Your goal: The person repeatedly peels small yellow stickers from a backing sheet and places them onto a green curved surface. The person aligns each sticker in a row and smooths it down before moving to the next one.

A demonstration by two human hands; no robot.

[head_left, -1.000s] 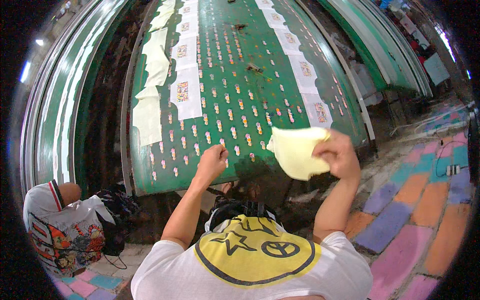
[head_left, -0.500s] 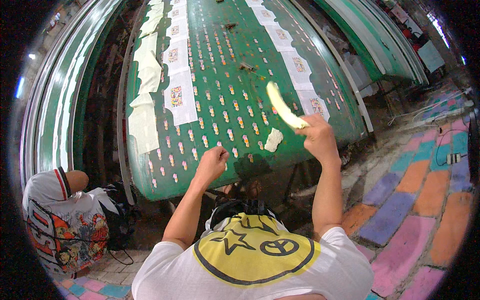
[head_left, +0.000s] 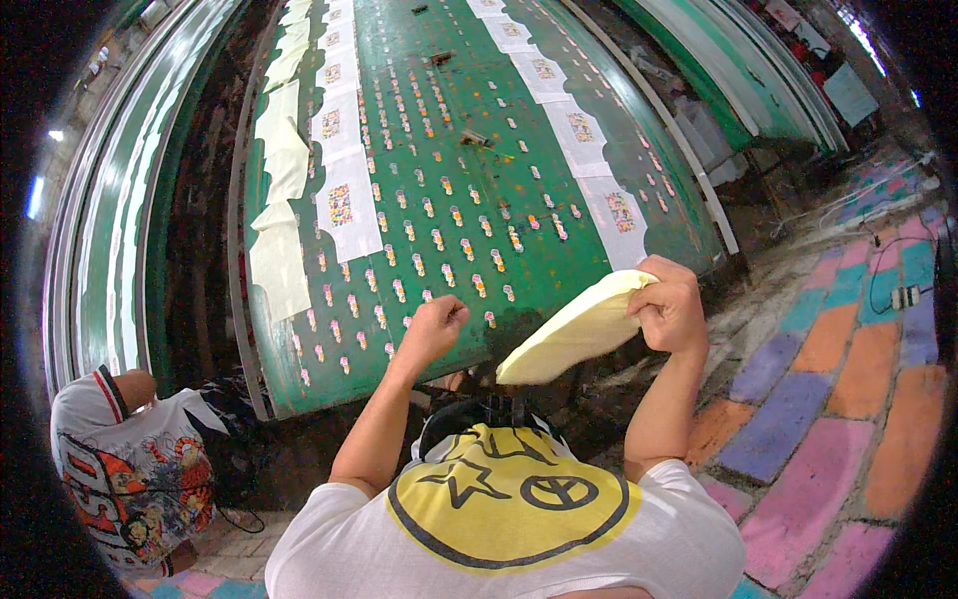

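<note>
My right hand (head_left: 671,307) is closed on one end of a pale yellow piece of cloth (head_left: 579,327). The cloth hangs in a slanting curve over the near right edge of the green table (head_left: 414,339), its lower end pointing toward my body. My left hand (head_left: 437,327) is curled into a fist above the table's near edge, and whatever its fingers hold, if anything, is hidden. Small pink and orange printed marks (head_left: 437,240) run in rows along the green surface. White cut cloth pieces with colourful printed squares (head_left: 341,204) lie flat in two columns.
Plain pale yellow cloth pieces (head_left: 279,262) line the table's left side. Other long green tables stand left and right. A person in a patterned white shirt (head_left: 135,459) is low at the left. A cable with a socket box (head_left: 905,297) lies on the coloured brick floor (head_left: 788,439).
My right hand has moved slightly right and toward me, swinging the cloth down so that it spreads wider. The crumpled white piece on the table is no longer visible. My left hand stays closed.
</note>
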